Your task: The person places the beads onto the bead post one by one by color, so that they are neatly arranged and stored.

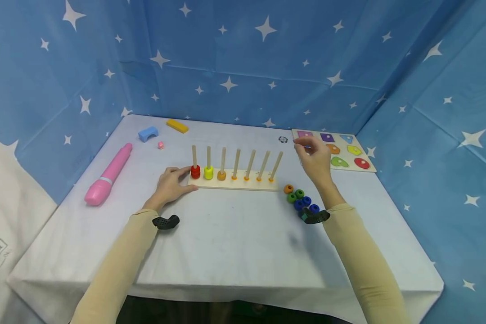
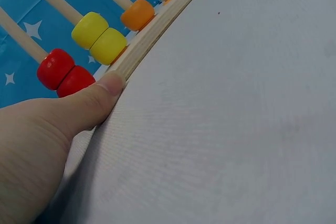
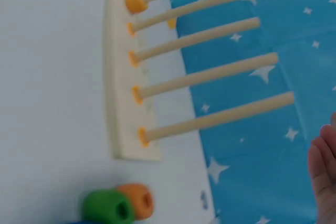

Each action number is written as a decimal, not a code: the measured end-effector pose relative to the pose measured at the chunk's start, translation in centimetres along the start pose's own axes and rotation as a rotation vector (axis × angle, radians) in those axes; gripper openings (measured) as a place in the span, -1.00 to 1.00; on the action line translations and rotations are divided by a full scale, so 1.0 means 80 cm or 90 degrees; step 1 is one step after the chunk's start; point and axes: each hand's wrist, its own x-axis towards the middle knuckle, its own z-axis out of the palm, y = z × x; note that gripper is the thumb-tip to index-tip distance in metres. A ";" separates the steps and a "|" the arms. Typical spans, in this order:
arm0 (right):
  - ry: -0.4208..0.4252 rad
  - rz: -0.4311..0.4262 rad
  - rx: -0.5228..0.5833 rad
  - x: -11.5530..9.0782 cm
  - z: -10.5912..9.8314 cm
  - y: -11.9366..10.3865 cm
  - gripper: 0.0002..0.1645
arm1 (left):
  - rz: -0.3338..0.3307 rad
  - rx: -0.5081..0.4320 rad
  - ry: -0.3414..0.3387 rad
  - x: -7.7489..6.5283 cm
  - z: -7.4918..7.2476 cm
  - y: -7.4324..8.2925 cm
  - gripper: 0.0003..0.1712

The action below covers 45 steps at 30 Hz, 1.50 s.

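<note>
A wooden peg board with a row of upright pegs lies mid-table. My left hand grips its left end; in the left wrist view the thumb presses the front edge. Two red beads are stacked on the leftmost peg, two yellow beads on the second, and one orange bead on the third. My right hand is raised right of the board, its fingers loosely bent, with nothing visible in them. Below it lie a loose orange bead, green beads and blue beads.
A shape puzzle board lies at the back right, beside a small black ring-shaped item. On the left are a pink stick-like object, a blue arch block, a small pink piece and a yellow block.
</note>
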 end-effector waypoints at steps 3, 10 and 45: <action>-0.028 0.041 -0.022 -0.016 0.000 0.027 -0.82 | -0.002 -0.002 -0.001 -0.001 -0.001 -0.003 -0.01; -0.138 0.110 -0.071 -0.054 0.011 0.066 -0.77 | -0.009 -0.010 0.002 -0.004 -0.003 -0.008 -0.03; -0.048 0.014 -0.073 0.027 0.029 0.000 -0.68 | 0.004 -0.009 0.007 -0.001 0.001 -0.001 -0.05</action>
